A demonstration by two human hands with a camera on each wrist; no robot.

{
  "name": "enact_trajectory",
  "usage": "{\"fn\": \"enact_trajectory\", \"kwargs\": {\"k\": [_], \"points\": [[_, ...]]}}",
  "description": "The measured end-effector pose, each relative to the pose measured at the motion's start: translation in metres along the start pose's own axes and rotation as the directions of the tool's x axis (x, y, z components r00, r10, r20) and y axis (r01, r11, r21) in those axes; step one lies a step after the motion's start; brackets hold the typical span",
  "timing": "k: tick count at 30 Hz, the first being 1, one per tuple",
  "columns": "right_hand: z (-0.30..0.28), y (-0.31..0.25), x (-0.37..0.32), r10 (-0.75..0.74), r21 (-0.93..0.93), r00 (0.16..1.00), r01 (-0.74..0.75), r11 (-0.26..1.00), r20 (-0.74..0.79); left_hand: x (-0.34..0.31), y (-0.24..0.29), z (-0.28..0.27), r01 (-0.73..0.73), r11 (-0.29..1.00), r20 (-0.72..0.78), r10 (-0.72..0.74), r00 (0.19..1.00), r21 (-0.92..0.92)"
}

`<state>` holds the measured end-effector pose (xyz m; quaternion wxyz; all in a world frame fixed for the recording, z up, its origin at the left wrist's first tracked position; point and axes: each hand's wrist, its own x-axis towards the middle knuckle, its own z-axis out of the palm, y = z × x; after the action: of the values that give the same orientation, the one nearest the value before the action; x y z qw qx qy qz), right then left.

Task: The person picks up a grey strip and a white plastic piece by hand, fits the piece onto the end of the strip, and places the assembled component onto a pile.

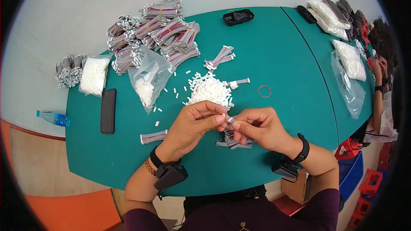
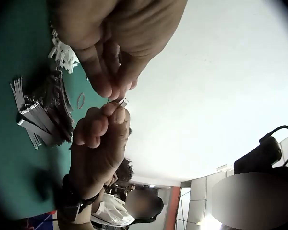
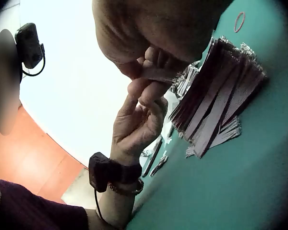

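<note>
In the head view my left hand (image 1: 188, 129) pinches a small white piece (image 1: 223, 116) between thumb and index finger. Close against it, my right hand (image 1: 266, 131) pinches the end of a grey ribbon cable, whose light connector (image 1: 231, 120) shows at the fingertips. Both hands' fingertips nearly meet; whether the two parts touch, I cannot tell. The right wrist view shows the grey ribbon (image 3: 158, 74) running under my right hand (image 3: 153, 28). Below the hands lies a stack of grey ribbon cables (image 3: 216, 96). A heap of white pieces (image 1: 209, 90) sits just beyond my fingers.
Bundled cables (image 1: 169, 32), an opened clear bag (image 1: 147, 77) and a black phone (image 1: 108, 111) lie left on the green table (image 1: 291, 94). A short cable bunch (image 1: 154, 137) is near my left wrist. A red rubber band (image 1: 264, 91) lies right. Another person's arm (image 1: 377, 98) shows far right.
</note>
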<state>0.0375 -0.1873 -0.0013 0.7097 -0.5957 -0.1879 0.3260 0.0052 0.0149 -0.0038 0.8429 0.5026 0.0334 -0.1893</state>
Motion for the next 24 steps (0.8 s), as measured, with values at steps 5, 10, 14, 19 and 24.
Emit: {"fn": "enact_trajectory", "kwargs": {"k": [5, 10, 14, 19, 24], "points": [[-0.0019, -0.0013, -0.0010, 0.049, -0.014, 0.998, -0.049, 0.999, 0.025, 0.0001, 0.0024, -0.0041, -0.024, 0.999, 0.029, 0.023, 0.999, 0.043], [-0.0026, -0.0013, -0.0010, 0.041, -0.022, 0.998, -0.040, 0.999, 0.056, 0.0005, -0.0012, -0.0076, -0.015, 0.998, 0.058, 0.011, 0.998, 0.062], [-0.0018, -0.0012, -0.0018, 0.046, -0.013, 0.997, -0.045, 0.999, 0.066, 0.0004, -0.0036, -0.0076, -0.020, 0.998, 0.079, 0.015, 0.997, 0.063], [-0.0022, -0.0005, -0.0025, 0.041, -0.023, 0.996, -0.039, 0.999, 0.085, -0.0001, -0.0044, -0.0062, -0.016, 0.999, 0.072, 0.013, 0.997, 0.034], [-0.0021, 0.0003, -0.0028, 0.047, -0.013, 0.995, -0.046, 0.999, 0.085, -0.0008, -0.0068, -0.0062, -0.021, 0.999, 0.078, 0.020, 0.997, 0.024]]}}
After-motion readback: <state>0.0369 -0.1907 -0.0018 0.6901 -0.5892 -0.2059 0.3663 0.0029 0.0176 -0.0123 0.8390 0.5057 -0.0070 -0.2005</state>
